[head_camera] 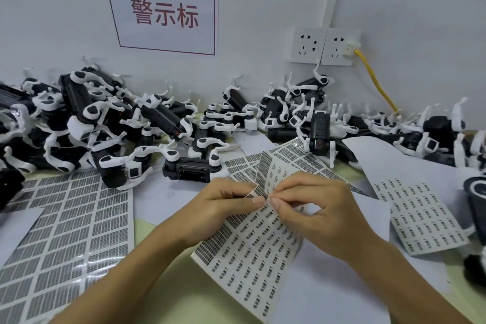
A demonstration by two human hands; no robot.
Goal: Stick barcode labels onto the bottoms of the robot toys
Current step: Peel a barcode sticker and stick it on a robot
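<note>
While the left hand pinches the folded label sheet, the right hand, pinching one barcode label, should peel slowly toward five o'clock, avoiding curling.

The folded label sheet is lying mid-worktop. Behind it, robot toys are piling along the wall. Left of it a second label sheet is lying; right of it, a third.
</note>
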